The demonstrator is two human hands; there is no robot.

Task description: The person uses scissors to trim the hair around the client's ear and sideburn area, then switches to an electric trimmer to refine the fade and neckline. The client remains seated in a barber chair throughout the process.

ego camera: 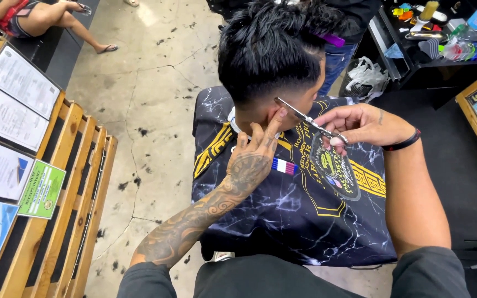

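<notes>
From the head camera we look down on a seated person in a dark marbled cape (282, 215), whose black hair (269, 49) is faded short at the side. Our right hand (362, 124) has its grip closed through the handles of the scissors (310, 121); the blades lie almost shut, tips at the hairline beside the ear. Our left hand (258, 152) holds nothing: its fingers are spread, the forefinger touching skin just below the tips.

We judge the step to be trimming the edge around the ear. The next snip calls for a steady left finger as a guard and small blade movements close to the skin.

Hair clippings dot the floor (150, 110); a wooden bench (67, 182) carrying papers stands at the left.
</notes>
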